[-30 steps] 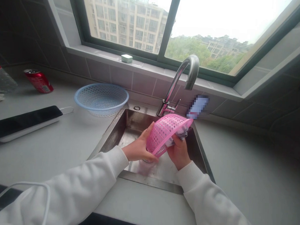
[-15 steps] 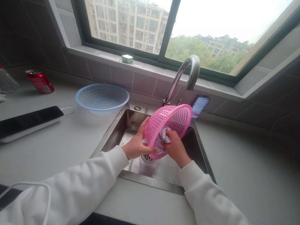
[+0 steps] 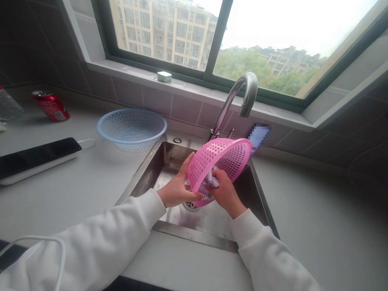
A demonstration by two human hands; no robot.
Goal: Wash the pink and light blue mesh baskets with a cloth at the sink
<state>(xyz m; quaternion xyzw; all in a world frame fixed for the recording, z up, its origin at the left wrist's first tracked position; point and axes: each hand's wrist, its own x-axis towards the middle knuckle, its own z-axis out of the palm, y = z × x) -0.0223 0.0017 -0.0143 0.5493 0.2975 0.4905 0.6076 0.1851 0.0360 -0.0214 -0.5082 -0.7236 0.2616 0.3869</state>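
Over the steel sink (image 3: 168,157) I hold a pink perforated basket (image 3: 227,157) tilted on its side, its opening facing me. My left hand (image 3: 177,186) grips the basket's left rim from outside, fingers wrapped on it. My right hand (image 3: 224,193) is closed on a pale crumpled cloth (image 3: 212,179) and presses it against the basket's inner wall. The drain (image 3: 190,205) lies just below the basket.
A curved tap (image 3: 239,96) stands behind the basket. A blue perforated basket (image 3: 131,127) sits on the counter left of the sink, with a black-and-white flat device (image 3: 31,157) and a red can (image 3: 50,105) further left. A small white box (image 3: 164,76) rests on the window sill.
The basket has been turned from dome-side-up to opening toward me. My right hand with the cloth has moved from the basket's outer right side to its inside.
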